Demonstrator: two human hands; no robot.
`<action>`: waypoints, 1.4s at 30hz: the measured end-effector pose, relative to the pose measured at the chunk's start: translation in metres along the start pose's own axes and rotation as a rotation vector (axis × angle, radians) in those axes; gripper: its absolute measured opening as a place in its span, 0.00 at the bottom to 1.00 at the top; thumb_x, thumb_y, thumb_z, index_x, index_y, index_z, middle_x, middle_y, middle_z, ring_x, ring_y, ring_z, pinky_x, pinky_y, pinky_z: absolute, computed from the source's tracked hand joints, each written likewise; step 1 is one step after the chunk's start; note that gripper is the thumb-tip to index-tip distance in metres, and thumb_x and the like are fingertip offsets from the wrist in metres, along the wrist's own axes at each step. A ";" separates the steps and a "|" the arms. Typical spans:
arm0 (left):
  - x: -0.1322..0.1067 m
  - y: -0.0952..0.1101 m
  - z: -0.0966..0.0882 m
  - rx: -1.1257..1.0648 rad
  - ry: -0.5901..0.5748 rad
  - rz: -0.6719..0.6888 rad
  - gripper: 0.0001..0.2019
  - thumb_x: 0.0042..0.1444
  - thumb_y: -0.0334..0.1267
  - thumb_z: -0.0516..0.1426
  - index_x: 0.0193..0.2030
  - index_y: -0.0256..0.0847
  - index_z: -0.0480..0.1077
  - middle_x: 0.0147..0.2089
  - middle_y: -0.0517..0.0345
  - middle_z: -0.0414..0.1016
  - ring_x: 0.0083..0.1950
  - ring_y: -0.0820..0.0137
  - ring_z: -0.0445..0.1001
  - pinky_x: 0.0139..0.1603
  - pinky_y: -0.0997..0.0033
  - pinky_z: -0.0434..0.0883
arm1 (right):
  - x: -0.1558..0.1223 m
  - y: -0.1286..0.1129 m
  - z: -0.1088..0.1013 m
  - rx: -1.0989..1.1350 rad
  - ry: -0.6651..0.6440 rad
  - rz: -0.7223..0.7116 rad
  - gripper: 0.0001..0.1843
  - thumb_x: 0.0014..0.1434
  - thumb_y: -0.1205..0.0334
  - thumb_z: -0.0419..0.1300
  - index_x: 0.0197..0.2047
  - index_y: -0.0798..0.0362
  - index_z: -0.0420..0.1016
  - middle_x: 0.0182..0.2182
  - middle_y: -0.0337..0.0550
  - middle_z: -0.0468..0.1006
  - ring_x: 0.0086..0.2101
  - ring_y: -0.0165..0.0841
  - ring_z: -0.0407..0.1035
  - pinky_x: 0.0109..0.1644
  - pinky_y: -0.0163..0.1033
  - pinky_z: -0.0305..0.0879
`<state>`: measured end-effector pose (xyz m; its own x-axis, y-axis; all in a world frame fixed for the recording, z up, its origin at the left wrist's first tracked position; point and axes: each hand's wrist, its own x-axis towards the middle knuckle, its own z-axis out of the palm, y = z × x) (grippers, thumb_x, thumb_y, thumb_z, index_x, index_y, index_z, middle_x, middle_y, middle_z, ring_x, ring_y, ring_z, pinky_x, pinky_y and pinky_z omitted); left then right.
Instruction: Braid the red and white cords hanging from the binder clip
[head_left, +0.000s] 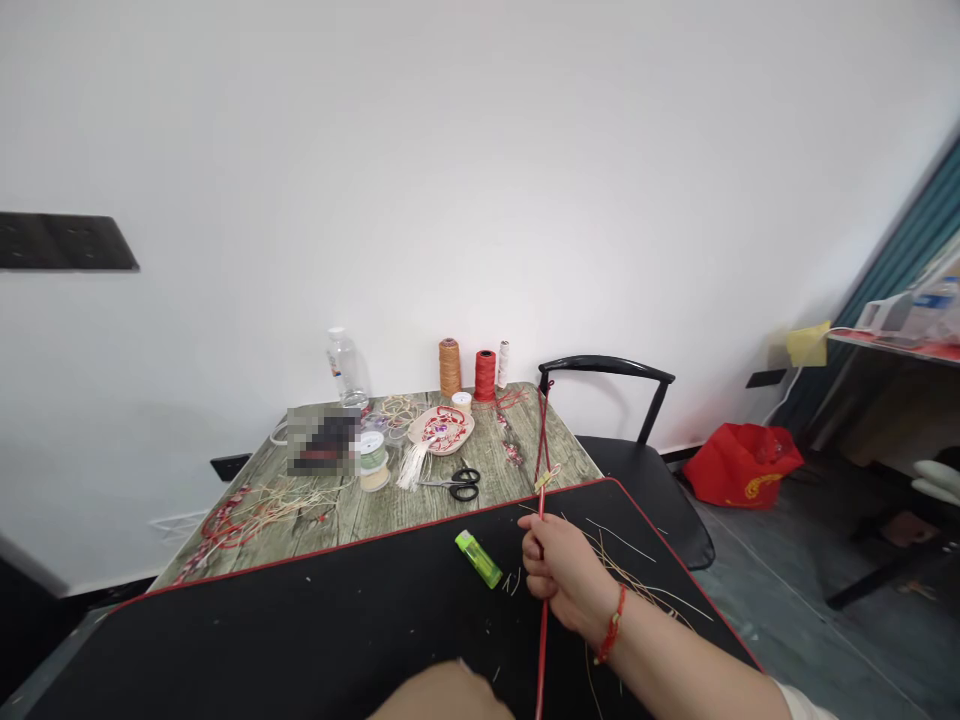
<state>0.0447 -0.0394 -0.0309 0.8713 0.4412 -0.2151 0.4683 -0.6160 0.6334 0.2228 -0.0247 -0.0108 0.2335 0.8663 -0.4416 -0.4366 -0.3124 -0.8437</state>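
Right hand [561, 578] fisted tight on red cord [540, 650], just right of green lighter [478, 558]; cord runs straight from far behind the lighter to near edge. Left hand [442, 697] nearer than lighter, mostly cropped, grip can't tell

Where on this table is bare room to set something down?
The black mat left of the green lighter is bare. Thread scraps litter it beyond the right hand holding the red cord; the wooden half, around scissors and spools, is crowded.
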 end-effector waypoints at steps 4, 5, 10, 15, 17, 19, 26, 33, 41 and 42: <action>0.000 0.022 -0.045 0.252 0.346 -0.073 0.14 0.59 0.34 0.51 0.46 0.48 0.74 0.47 0.50 0.74 0.46 0.59 0.72 0.49 0.60 0.67 | -0.005 0.004 0.001 -0.064 0.007 -0.090 0.09 0.58 0.52 0.53 0.36 0.48 0.60 0.16 0.26 0.55 0.13 0.21 0.41 0.16 0.27 0.36; 0.002 0.025 -0.052 0.315 0.383 -0.100 0.18 0.57 0.32 0.52 0.52 0.48 0.72 0.52 0.49 0.72 0.49 0.57 0.71 0.52 0.58 0.67 | -0.005 0.005 0.002 -0.098 0.006 -0.115 0.10 0.58 0.51 0.52 0.37 0.48 0.61 0.15 0.26 0.55 0.13 0.21 0.41 0.16 0.28 0.36; 0.026 0.016 -0.047 0.550 0.410 -0.194 0.21 0.55 0.38 0.58 0.56 0.47 0.70 0.60 0.45 0.68 0.57 0.46 0.66 0.53 0.47 0.67 | 0.006 0.009 0.000 -0.366 0.007 -0.257 0.10 0.62 0.55 0.46 0.36 0.49 0.63 0.15 0.27 0.54 0.14 0.25 0.45 0.18 0.32 0.42; 0.041 -0.002 -0.045 0.608 0.434 -0.184 0.15 0.58 0.30 0.51 0.49 0.41 0.73 0.55 0.44 0.71 0.55 0.52 0.69 0.53 0.50 0.67 | 0.015 0.004 -0.010 -0.722 0.027 -0.442 0.10 0.62 0.64 0.49 0.29 0.51 0.66 0.20 0.37 0.66 0.23 0.33 0.62 0.29 0.37 0.55; 0.043 -0.012 -0.052 0.620 0.444 -0.194 0.18 0.58 0.25 0.48 0.49 0.40 0.73 0.56 0.43 0.70 0.54 0.54 0.69 0.53 0.52 0.67 | 0.013 0.000 -0.010 -0.857 0.024 -0.497 0.10 0.62 0.66 0.50 0.29 0.51 0.67 0.25 0.42 0.71 0.29 0.35 0.66 0.34 0.38 0.57; 0.043 -0.023 -0.061 0.626 0.454 -0.209 0.21 0.55 0.21 0.46 0.50 0.39 0.72 0.56 0.43 0.70 0.54 0.55 0.69 0.53 0.53 0.67 | 0.010 -0.003 -0.009 -0.971 0.010 -0.523 0.10 0.62 0.67 0.50 0.30 0.52 0.68 0.28 0.46 0.74 0.31 0.37 0.67 0.36 0.39 0.56; 0.036 -0.038 -0.081 0.605 0.529 -0.251 0.24 0.49 0.17 0.46 0.48 0.38 0.73 0.57 0.43 0.70 0.59 0.51 0.65 0.57 0.48 0.61 | 0.011 -0.010 -0.002 -1.172 -0.063 -0.544 0.13 0.65 0.66 0.46 0.31 0.53 0.67 0.29 0.48 0.77 0.29 0.34 0.67 0.32 0.37 0.54; 0.078 -0.019 -0.093 -0.330 0.584 -0.240 0.13 0.60 0.40 0.50 0.30 0.40 0.72 0.32 0.53 0.74 0.37 0.62 0.72 0.40 0.62 0.68 | 0.013 -0.018 0.005 -1.287 -0.105 -0.571 0.15 0.67 0.65 0.43 0.35 0.53 0.69 0.31 0.50 0.79 0.28 0.35 0.71 0.28 0.38 0.54; 0.133 -0.029 -0.088 -0.811 0.439 -0.377 0.14 0.51 0.48 0.57 0.27 0.37 0.66 0.22 0.60 0.70 0.18 0.78 0.62 0.16 0.80 0.51 | 0.014 -0.003 0.015 -1.575 -0.169 -0.554 0.13 0.58 0.74 0.51 0.43 0.59 0.73 0.30 0.58 0.81 0.28 0.46 0.76 0.24 0.39 0.51; 0.134 -0.032 -0.088 -0.845 0.451 -0.381 0.13 0.51 0.47 0.57 0.28 0.38 0.66 0.22 0.62 0.69 0.18 0.78 0.62 0.16 0.80 0.51 | 0.013 -0.003 0.015 -1.631 -0.204 -0.558 0.13 0.57 0.74 0.52 0.43 0.59 0.73 0.29 0.56 0.81 0.27 0.46 0.76 0.24 0.39 0.51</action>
<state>0.1333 0.0962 -0.0145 0.4687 0.8225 -0.3222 0.2933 0.1992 0.9350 0.2137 -0.0070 -0.0091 -0.1226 0.9893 -0.0796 0.9358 0.0886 -0.3413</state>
